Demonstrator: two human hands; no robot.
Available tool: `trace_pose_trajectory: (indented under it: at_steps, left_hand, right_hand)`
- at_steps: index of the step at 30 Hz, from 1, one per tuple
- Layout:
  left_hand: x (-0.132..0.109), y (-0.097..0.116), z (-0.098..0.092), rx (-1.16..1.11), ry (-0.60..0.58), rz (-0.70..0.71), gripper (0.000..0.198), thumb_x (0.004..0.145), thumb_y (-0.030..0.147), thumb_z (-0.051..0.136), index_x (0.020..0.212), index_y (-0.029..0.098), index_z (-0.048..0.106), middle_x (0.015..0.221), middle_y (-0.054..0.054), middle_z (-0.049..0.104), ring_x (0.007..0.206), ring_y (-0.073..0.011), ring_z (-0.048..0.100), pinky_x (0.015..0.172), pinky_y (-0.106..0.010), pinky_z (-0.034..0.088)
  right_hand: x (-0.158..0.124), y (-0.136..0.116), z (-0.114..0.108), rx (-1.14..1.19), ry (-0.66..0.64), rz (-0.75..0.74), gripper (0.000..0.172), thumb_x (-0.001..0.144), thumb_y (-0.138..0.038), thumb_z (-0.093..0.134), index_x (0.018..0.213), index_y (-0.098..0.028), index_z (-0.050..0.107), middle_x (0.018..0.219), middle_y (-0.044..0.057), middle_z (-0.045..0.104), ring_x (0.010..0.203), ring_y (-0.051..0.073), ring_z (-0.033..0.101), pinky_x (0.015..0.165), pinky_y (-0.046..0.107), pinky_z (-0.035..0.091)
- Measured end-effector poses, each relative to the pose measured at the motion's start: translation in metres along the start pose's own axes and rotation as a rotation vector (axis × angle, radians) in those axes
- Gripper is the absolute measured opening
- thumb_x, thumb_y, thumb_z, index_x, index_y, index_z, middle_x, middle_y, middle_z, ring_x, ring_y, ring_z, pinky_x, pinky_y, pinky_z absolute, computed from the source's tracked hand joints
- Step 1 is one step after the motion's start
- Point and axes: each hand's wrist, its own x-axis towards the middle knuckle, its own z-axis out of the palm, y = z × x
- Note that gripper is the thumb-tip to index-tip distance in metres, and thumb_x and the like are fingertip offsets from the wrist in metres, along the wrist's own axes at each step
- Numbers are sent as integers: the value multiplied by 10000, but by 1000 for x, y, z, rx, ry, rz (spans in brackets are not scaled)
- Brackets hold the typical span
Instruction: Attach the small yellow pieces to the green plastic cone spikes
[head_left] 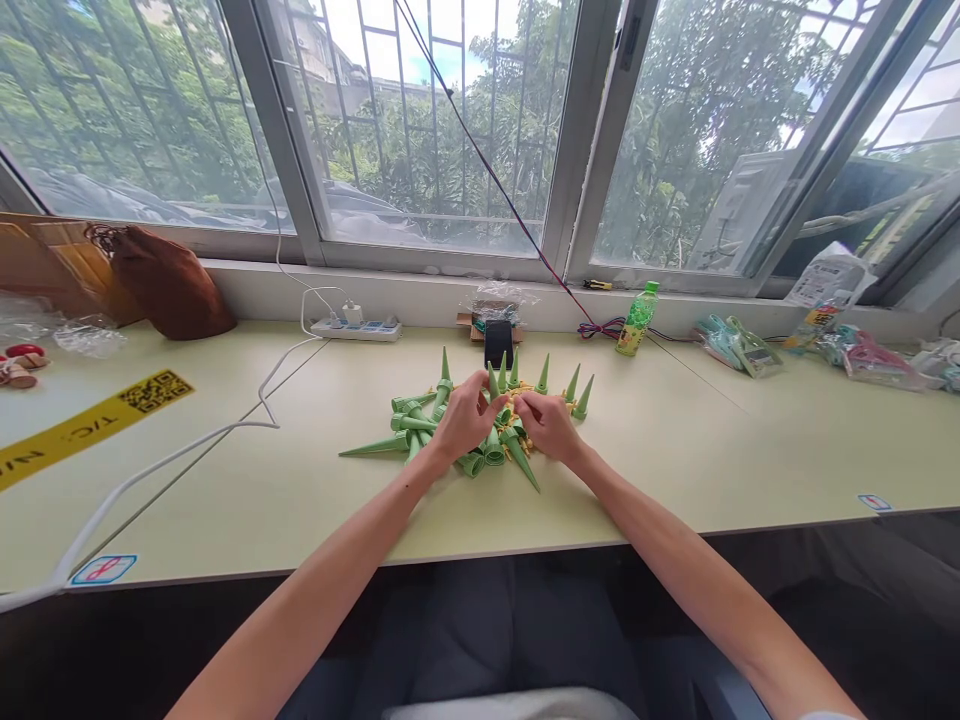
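At frame centre, a green spike is apparently pinched by the left hand; the right hand is closed narrow, its contents indeterminable. The spike should be held steady above the bench.

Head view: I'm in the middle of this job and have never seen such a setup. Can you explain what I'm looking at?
There is no machine here: these are a person's bare left hand and right hand. The single picture comes from a camera on that person's head, looking forward and down.

On the pale table are green spikes, some standing point up, others lying heaped, with small yellow pieces among them. Behind are a drink bottle and a power strip.

The left hand seems to hold a green spike; what the right fingers pinch is too small to tell.
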Motion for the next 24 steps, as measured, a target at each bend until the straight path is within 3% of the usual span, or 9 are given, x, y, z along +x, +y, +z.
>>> trace_pose_trajectory:
  at_steps: [9,16,24]
  left_hand:
    - [0,-1,0,20,0,-7,187,882,335,570,858,210,433,734,18,552,591,-132,540,555,-258,435]
    - [0,0,1,-23,-7,-29,181,888,354,567,898,205,465,801,0,585,616,-128,558,555,-250,449]
    - [0,1,2,-49,-36,-35,201,914,384,525,885,192,473,860,-11,596,628,-107,561,540,-222,455]
  right_hand:
    - [0,1,1,-1,-18,-4,412,974,-364,396,595,-202,374,537,-39,351,507,104,289,523,259,257]
    - [0,-1,1,67,14,47,303,961,-388,450,768,-183,563,555,-46,428,503,97,360,524,235,301]
    - [0,-4,0,69,-5,77,340,949,-450,459,834,-173,618,547,-43,452,497,102,382,524,239,320]
